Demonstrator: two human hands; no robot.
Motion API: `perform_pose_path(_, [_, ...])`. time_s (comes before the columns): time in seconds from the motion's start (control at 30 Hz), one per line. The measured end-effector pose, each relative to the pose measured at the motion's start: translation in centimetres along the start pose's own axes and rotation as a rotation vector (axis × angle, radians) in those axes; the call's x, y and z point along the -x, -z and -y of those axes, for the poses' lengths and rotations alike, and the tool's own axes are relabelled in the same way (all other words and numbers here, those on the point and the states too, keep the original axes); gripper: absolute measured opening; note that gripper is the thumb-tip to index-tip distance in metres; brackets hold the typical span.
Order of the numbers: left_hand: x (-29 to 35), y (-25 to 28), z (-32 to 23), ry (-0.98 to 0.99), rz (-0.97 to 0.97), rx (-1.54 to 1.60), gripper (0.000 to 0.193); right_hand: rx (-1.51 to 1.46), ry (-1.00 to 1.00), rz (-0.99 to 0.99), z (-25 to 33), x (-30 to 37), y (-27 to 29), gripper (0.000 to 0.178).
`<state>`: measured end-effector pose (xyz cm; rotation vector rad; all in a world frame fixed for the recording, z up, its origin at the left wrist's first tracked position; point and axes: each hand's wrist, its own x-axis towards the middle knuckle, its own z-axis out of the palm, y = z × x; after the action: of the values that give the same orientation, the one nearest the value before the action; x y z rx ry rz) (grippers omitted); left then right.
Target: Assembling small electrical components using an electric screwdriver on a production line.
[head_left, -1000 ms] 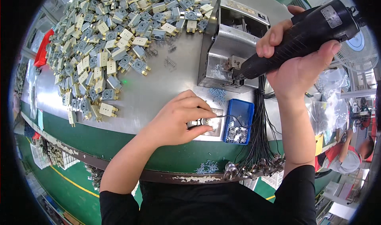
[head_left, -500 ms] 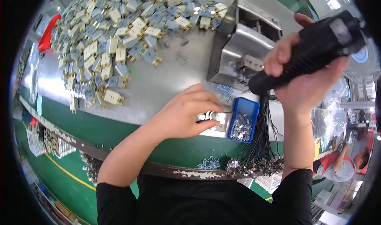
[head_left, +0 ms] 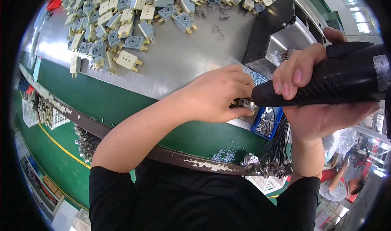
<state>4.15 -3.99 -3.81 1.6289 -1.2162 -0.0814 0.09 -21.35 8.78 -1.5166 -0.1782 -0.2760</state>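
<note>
My left hand (head_left: 222, 93) pinches a small shiny metal part (head_left: 247, 105) between thumb and fingers, low over the bench's near side. A thick black electric screwdriver (head_left: 346, 82) lies nearly level in my right hand (head_left: 313, 123), whose fingers wrap over it. Its nose points left and sits right by the metal part; whether they touch is hidden. Just under the nose is a blue tray (head_left: 278, 127) of small metal pieces (head_left: 265, 124). Loose screws (head_left: 257, 78) lie beyond my left fingertips.
Many grey and cream plug-like blocks (head_left: 128, 60) are heaped at the far left, with small springs (head_left: 218, 31) beside them. A metal box-shaped fixture (head_left: 285, 39) stands far right. Black-wired metal parts (head_left: 264, 166) and more screws (head_left: 224, 154) lie along the near edge. Another person (head_left: 338, 186) is at right.
The screwdriver has swung from a steep slant to nearly level, its nose now close to the metal part. My view has shifted, so the bench appears moved.
</note>
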Motion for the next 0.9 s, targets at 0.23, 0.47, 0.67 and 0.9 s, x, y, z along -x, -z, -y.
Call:
perform_pose_path(0.23, [0.19,0.26,-0.15,0.069,0.061,-0.002,0.027,-0.076,-0.036,0.124,-0.27,-0.26,-0.13,0.12])
perform_pose_path(0.47, [0.12,0.29,-0.07,0.05,0.034,0.003,0.027,-0.047,-0.056,0.12,-0.11,-0.33,-0.38,0.119])
perform_pose_path(0.67, [0.16,0.17,-0.04,0.036,0.032,0.0,0.028,-0.064,-0.039,0.129,-0.35,-0.16,-0.26,0.119])
perform_pose_path(0.9, [0.07,-0.24,0.27,0.033,0.018,-0.003,0.027,-0.037,-0.035,0.183,-0.11,-0.21,-0.17,0.118])
